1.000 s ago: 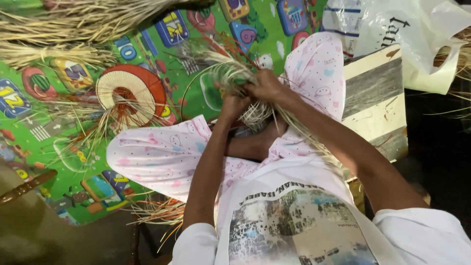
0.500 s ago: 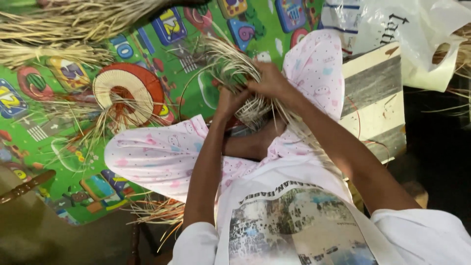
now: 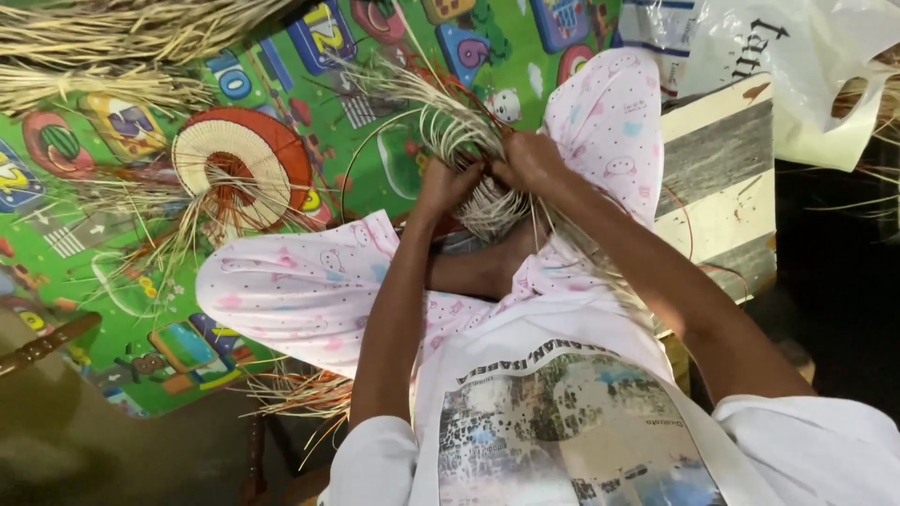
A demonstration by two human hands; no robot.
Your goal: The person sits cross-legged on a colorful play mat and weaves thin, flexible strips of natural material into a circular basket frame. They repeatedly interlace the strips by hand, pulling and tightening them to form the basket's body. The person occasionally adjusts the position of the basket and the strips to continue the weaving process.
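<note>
I sit cross-legged in pink patterned trousers (image 3: 300, 290) and a white printed shirt. My left hand (image 3: 445, 183) and my right hand (image 3: 532, 159) meet above my lap, both closed on a small pale woven straw piece (image 3: 487, 211). Loose pale strands (image 3: 441, 117) fan up and leftward from it, curling above my fingers. A thin red strand runs along by my right hand. The piece's lower part rests against my leg; my fingers hide its top.
A round woven disc with red rim (image 3: 239, 164) and loose straw ends lies left on the colourful play mat (image 3: 375, 56). Straw bundles (image 3: 122, 37) lie top left. A striped board (image 3: 717, 187) and white plastic bag (image 3: 806, 66) sit to the right. More straw (image 3: 300, 394) under my left knee.
Both hands have shifted slightly on the woven piece, and the loose strands above them have swung and curled further left. The rest stays put.
</note>
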